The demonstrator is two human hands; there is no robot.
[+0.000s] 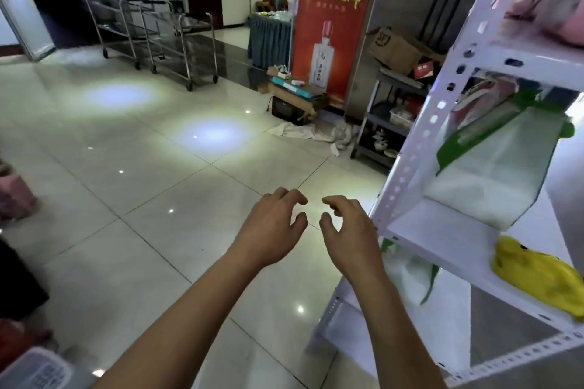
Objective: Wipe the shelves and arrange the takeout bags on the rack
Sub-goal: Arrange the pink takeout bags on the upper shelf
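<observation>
A white metal rack [407,161] fills the right side. On its middle shelf lies a white takeout bag with green trim [493,167], and a pink bag [550,0] sits on the shelf above. A yellow cloth [534,275] lies at the front of the middle shelf board. Another white and green bag [410,275] rests on the shelf below. My left hand [271,227] and my right hand [347,230] hover side by side over the floor, left of the rack, fingers loosely curled and holding nothing.
Glossy tiled floor [142,167] spreads ahead. Steel trolleys [177,41] stand at the back left. A red banner [331,19], cardboard boxes [395,47] and a crumpled white cloth [303,131] sit behind the rack. Pink items [14,199] lie at the left edge.
</observation>
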